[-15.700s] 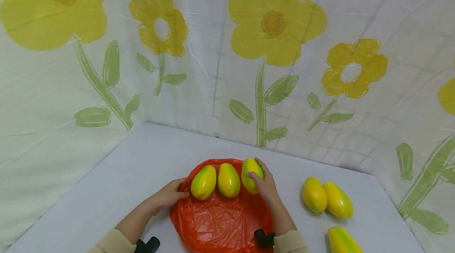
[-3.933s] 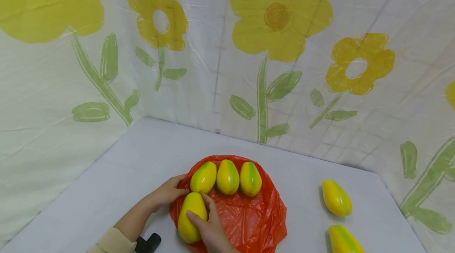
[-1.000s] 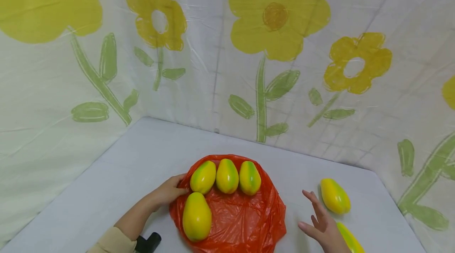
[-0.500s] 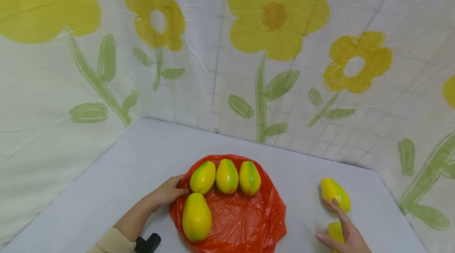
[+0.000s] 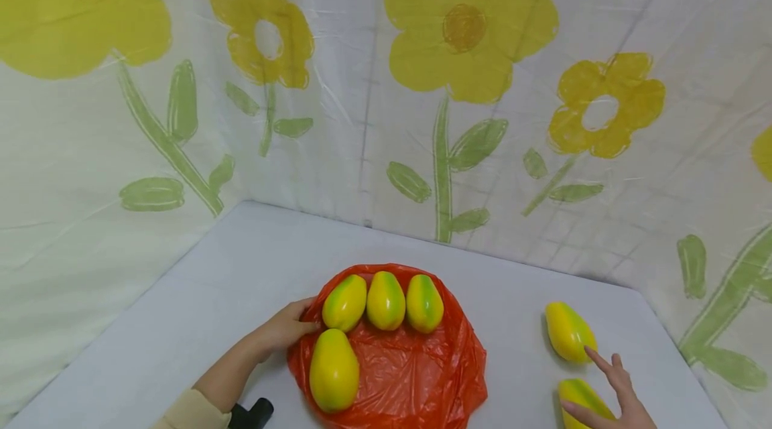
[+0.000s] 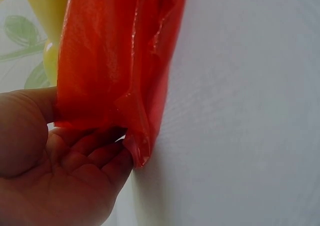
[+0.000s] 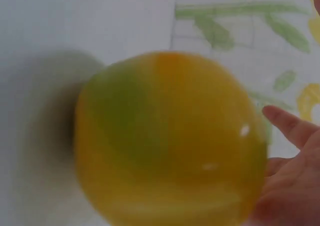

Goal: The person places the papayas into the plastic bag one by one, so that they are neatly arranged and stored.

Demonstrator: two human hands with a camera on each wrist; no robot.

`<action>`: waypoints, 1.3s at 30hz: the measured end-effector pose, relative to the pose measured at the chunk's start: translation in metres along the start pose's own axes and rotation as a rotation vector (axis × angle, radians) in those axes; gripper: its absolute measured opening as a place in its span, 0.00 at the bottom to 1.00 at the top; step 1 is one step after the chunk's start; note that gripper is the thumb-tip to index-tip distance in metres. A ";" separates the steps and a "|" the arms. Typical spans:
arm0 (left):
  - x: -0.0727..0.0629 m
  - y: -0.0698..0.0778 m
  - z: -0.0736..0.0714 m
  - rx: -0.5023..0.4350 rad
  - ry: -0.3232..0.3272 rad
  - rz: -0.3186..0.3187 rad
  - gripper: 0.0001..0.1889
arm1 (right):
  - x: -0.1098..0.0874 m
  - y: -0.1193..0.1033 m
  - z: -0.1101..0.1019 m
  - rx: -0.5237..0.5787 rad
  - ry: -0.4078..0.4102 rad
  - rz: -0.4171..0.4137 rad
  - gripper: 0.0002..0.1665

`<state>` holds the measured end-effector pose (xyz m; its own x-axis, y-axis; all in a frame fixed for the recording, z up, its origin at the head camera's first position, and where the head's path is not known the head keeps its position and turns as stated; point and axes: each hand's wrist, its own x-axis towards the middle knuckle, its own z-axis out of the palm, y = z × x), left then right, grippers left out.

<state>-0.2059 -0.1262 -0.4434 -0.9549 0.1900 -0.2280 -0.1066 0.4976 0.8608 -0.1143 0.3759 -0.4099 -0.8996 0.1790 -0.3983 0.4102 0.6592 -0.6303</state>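
A red plastic bag (image 5: 410, 375) lies spread on the table with its rim rolled up. Along its far side sit three glossy yellow-green papayas, the middle one (image 5: 386, 300) between two others; a larger yellow papaya (image 5: 334, 372) lies at the near left. My left hand (image 5: 283, 328) pinches the bag's left rim, thumb inside and fingers outside, as the left wrist view of the bag (image 6: 100, 61) shows. At the right, my right hand (image 5: 624, 399), fingers spread, hovers beside two loose papayas, the far one (image 5: 569, 332) and the near one (image 5: 579, 390). One papaya (image 7: 170, 136) fills the right wrist view.
The white table (image 5: 259, 255) reaches back to a hanging sheet (image 5: 356, 147) printed with yellow flowers. A black wrist device (image 5: 256, 412) sits by the left sleeve (image 5: 193, 410). The table's right edge runs just beyond the loose papayas.
Since the earliest frame, the third papaya was released at the far side and a fourth set at near left. My right hand then moved right to the loose papayas; my left keeps the rim.
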 end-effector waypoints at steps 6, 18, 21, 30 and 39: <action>0.001 0.000 0.001 0.000 -0.002 -0.003 0.25 | 0.012 0.026 0.016 -0.019 0.116 0.042 0.69; 0.000 -0.001 -0.001 0.001 -0.003 0.000 0.26 | 0.027 0.054 0.026 -0.157 0.108 0.061 0.72; -0.001 -0.001 -0.002 0.000 -0.002 -0.001 0.26 | 0.028 0.055 0.026 -0.154 0.106 0.071 0.71; 0.000 0.000 -0.003 0.007 -0.007 0.005 0.26 | 0.023 0.053 0.025 -0.091 0.084 0.102 0.72; 0.000 -0.001 -0.004 0.004 -0.014 0.030 0.27 | 0.025 0.049 0.015 -0.026 0.016 0.129 0.68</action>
<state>-0.2075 -0.1301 -0.4421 -0.9538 0.2163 -0.2086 -0.0771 0.4949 0.8655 -0.1150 0.4013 -0.4610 -0.8421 0.2748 -0.4641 0.5186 0.6487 -0.5570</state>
